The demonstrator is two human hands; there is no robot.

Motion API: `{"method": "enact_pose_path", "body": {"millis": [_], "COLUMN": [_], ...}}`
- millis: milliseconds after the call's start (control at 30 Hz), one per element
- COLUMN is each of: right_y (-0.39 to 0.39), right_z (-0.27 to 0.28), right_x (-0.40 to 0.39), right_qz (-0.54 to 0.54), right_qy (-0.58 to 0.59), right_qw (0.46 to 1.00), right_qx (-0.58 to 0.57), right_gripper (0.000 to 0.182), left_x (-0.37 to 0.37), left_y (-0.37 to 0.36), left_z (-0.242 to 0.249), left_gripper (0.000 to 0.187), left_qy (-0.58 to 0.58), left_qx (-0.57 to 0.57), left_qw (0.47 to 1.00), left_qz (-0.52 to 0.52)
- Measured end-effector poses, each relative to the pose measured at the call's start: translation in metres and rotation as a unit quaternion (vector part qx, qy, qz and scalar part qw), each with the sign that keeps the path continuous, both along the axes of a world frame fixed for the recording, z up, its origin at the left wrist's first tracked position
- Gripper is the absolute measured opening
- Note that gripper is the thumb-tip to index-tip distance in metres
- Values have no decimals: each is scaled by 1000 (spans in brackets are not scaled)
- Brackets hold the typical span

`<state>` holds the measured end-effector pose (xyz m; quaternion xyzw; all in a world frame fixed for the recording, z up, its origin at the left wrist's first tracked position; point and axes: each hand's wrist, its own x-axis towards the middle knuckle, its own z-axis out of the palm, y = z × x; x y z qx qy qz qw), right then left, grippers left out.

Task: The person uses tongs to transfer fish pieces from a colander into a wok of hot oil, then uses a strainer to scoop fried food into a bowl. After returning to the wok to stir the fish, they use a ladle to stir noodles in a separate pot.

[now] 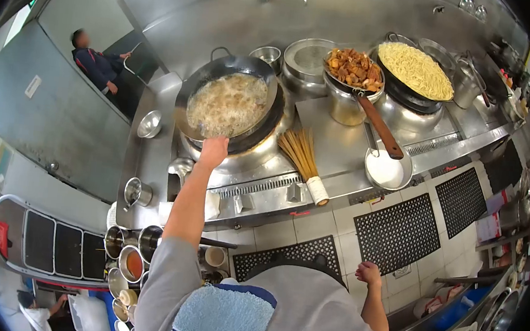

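My left hand (214,152) is closed on the near edge of a large dark wok (184,110) on the left burner. Its fingertips are partly hidden. Bubbling, foamy liquid (227,104) fills the wok, and what lies under the foam cannot be made out. Down at my right side, my right hand (368,273) hangs with loosely bent fingers and nothing in it. A bamboo wok brush (302,159) lies on the steel counter, right of the wok.
A wooden-handled strainer with browned meat pieces (354,70) rests on a pot. Noodles (415,71) are heaped farther right. A pan of white powder (384,170) stands at the counter edge. Perforated mats (397,232) cover the floor. A person (96,66) stands beyond the left partition.
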<state>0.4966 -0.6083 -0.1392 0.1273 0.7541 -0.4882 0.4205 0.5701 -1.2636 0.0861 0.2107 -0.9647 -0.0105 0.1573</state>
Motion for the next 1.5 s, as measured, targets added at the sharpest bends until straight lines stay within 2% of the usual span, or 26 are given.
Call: {"method": "enact_pose_path", "body": {"millis": [67, 167, 233, 300, 333, 367, 433, 533, 633, 700, 833, 967, 1133, 1333, 1400, 1500], "right_y": [-5, -19, -16, -17, -14, -13, -7, 2, -2, 1, 26, 53, 74, 111, 121, 145], "right_z": [1, 4, -7, -7, -3, 2, -7, -11, -3, -6, -21, -49, -63, -74, -72, -68], "right_x": [13, 30, 46, 50, 54, 61, 79, 107, 133, 154, 190, 205, 193, 148, 133, 123], "right_qz": [18, 28, -3, -18, -31, -48, -91, -112, -107, -132, -125, -186, -251, -296, -319, -353], "right_qy": [20, 50, 23, 26, 39, 51, 50, -27, 35, 51, -6, -44, -87, -91, -78, -57], "right_qw": [1000, 998, 1000, 999, 999, 997, 994, 992, 990, 986, 986, 980, 964, 950, 944, 932], "right_qx": [3, 28, 19, 15, 20, 22, 34, 57, 80, 82, 111, 59, 23, -38, -38, -56], "right_gripper": [37, 41, 41, 40, 40, 40, 38, 35, 34, 35, 39, 38, 35, 36, 35, 34], "left_x": [-6, -11, 0, 9, 5, 6, 4, 9, 13, 14, 12, 15, 13, 11, 10, 9], "left_y": [2, 2, -8, -6, -6, -7, -8, -11, -22, -16, -7, 1, -14, -19, -29, -33], "left_z": [4, 30, 6, 4, 8, 7, 22, 12, 7, 16, 23, 31, 19, 21, 12, 10], "left_gripper": [26, 26, 26, 28, 28, 30, 31, 33, 31, 26, 24, 26, 26, 28, 31, 32], "left_qy": [8, 41, -1, -4, -3, 59, 45, -27, 0, 30, 46, 72, 63, 7, -9, -1], "left_qx": [29, 2, 34, 37, 33, 17, -9, -56, -75, -17, 46, 43, 31, 63, 23, 33], "left_qw": [1000, 999, 999, 999, 999, 997, 997, 996, 993, 994, 995, 992, 994, 996, 999, 999], "left_qz": [3, -36, -6, -3, -9, -42, -56, -68, -92, -104, -78, -96, -84, -56, -38, -40]}}
